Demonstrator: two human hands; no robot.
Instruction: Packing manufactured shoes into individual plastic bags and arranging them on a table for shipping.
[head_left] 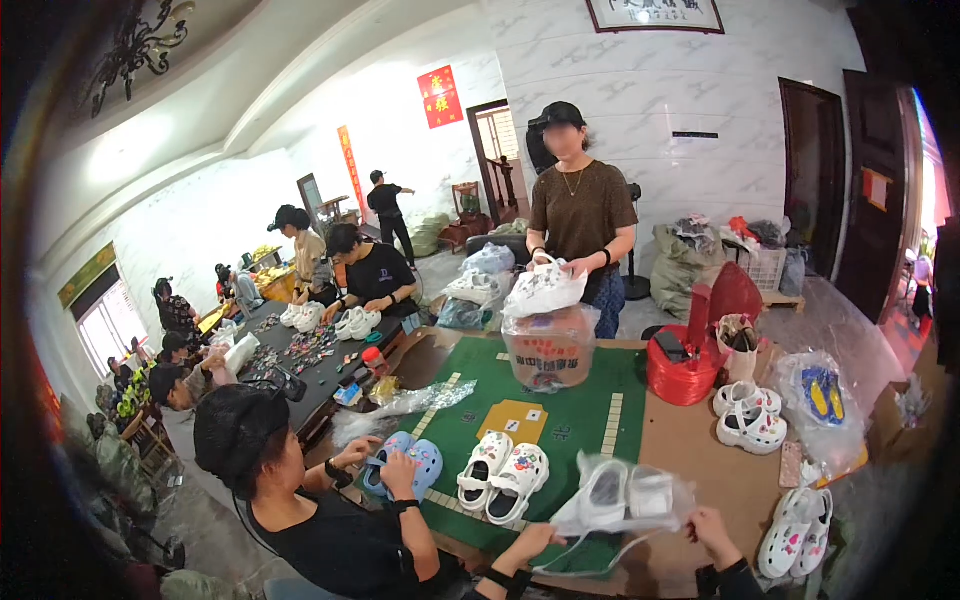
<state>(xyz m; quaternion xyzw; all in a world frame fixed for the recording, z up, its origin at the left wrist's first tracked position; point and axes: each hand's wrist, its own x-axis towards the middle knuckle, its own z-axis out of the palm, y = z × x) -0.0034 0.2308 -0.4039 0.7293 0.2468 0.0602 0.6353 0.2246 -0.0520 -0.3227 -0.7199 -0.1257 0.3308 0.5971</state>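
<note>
room beyond bag (628, 500); 2 white clogs (522, 468) block left

I hold a clear plastic bag (674, 508) spread sideways and crumpled in front of me; two white shoes (606, 498) sit side by side, apparently inside it, hazy through the plastic.

Gold characters stand on a red poster (440, 97) and a narrow red banner (352, 170), dark ones in a framed panel (656, 14). A clear tub (548, 350) bears printed characters; a black shirt's (365, 268) chest print (386, 275) seems too small to read.
</note>
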